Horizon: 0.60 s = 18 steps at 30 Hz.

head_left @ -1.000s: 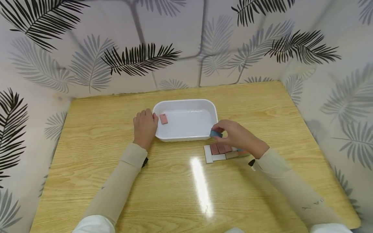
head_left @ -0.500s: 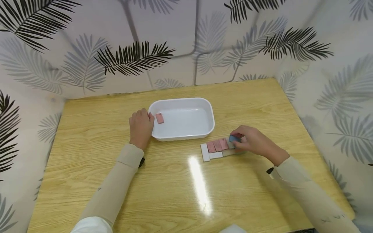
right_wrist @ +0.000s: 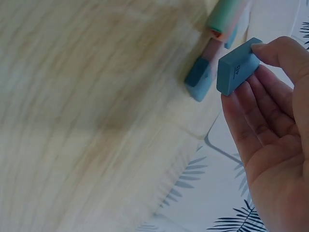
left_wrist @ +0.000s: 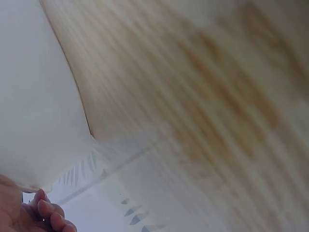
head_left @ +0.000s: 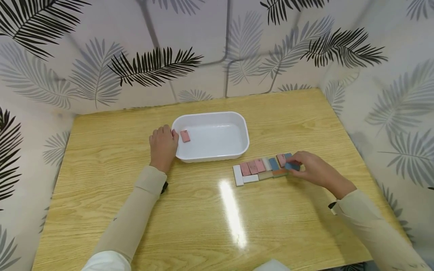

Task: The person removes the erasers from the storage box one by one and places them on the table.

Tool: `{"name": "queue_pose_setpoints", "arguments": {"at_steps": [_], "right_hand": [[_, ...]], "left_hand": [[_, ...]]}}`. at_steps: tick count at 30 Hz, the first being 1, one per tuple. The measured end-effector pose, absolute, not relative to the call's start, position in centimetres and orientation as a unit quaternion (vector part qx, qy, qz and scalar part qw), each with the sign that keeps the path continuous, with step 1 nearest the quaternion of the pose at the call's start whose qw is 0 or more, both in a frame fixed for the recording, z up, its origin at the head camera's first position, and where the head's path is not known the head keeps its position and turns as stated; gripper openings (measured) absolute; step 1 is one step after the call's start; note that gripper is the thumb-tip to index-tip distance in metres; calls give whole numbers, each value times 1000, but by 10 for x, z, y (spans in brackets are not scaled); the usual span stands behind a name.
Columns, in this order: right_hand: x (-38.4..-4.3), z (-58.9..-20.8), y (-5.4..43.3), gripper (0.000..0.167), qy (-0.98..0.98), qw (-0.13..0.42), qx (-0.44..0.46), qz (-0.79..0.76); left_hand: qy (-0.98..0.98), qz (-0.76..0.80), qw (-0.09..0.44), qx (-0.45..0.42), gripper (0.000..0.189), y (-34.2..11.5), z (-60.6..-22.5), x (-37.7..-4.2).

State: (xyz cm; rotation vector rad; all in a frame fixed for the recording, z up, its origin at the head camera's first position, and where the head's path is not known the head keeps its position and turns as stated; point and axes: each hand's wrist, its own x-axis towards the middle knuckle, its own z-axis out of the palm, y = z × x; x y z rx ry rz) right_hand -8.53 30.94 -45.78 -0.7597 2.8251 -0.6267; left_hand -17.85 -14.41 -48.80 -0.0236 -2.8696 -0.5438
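My right hand pinches a blue eraser between thumb and fingertips; small dark characters show on its side in the right wrist view. It is held over the right end of a row of flat pieces on the table. White pieces start the row at the left, followed by several pink ones, a blue one and another pink one. My left hand grips the left rim of a white plastic tub, its thumb at the rim. Inside the tub lies one pink piece.
The wooden table reaches back to a wall covered in leaf-patterned cloth. Along the row's near side lie a beige piece and an orange-and-green one. A pale object shows at the bottom edge.
My right hand has carried the blue eraser from the tub's front right corner rightward to the row's far end. The left hand stays on the tub; the head view has shifted slightly.
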Motion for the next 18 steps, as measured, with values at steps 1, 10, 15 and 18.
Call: {"name": "queue_pose_setpoints", "arguments": {"at_steps": [1,10,15,18], "right_hand": [[-84,-458,312,26,943,80,-252,-204],[-81,-462,324,27,944,102,-275,-151],[-82,-466,324,26,940,100,-294,-140],[-82,-469,323,27,938,102,-300,-138]], "left_hand": [[-977,-185,110,-8,30,-144,-488,-179],[-976,-185,113,-8,31,-146,-486,-178],[-976,-190,102,-5,31,-145,-485,-178],[-977,-190,101,-5,31,-145,-485,-177]]}}
